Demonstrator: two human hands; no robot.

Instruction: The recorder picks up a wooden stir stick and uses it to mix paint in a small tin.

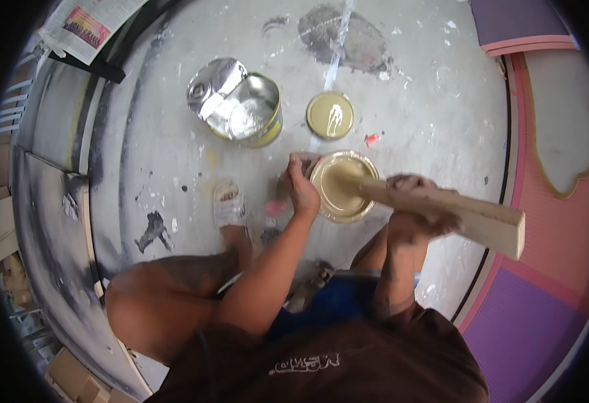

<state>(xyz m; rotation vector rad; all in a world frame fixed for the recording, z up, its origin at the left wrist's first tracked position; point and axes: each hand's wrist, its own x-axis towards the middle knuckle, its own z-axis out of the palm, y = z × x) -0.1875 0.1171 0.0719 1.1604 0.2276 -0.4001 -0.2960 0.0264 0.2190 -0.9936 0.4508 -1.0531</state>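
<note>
Right hand (418,225) wrapped round a wooden plank (490,227), right of centre.
Its long axis slants from lower right up-left into the paint can (347,219) mid-frame; the left hand (303,189), nearer, touches the can's left side (grip unclear).

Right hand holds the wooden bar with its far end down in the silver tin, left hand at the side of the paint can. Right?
One fix: the wooden bar has its far end in the paint can, not the silver tin; the head view shows it. Right hand and left hand are as you said.
</note>
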